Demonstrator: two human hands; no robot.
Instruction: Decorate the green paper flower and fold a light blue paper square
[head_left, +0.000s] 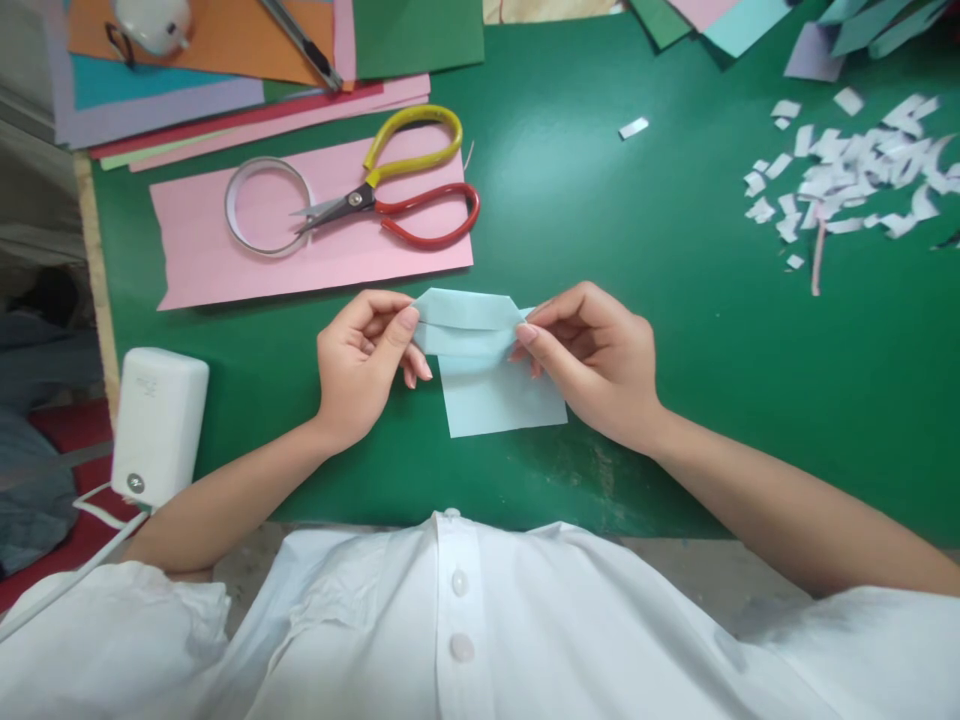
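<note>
Between my two hands is a folded light-blue paper (466, 310), its upper corners slanted and a fold line running across it. My left hand (365, 362) pinches its left end between thumb and fingers. At the other end, my right hand (600, 365) pinches the right corner the same way. Below the folded piece, a flat light-blue sheet (502, 400) lies on the green table; its upper part is covered by the folded paper and my right fingers. Beyond my hands, scissors (367, 195) with one yellow and one red handle rest on a pink paper strip (217, 270).
A roll of tape (234, 205) touches the scissor tips. Stacked coloured papers (420, 40) and a box cutter (304, 45) lie at the back left. White paper scraps (840, 165) spread at the right. A white power bank (161, 420) with a cable sits by the left edge.
</note>
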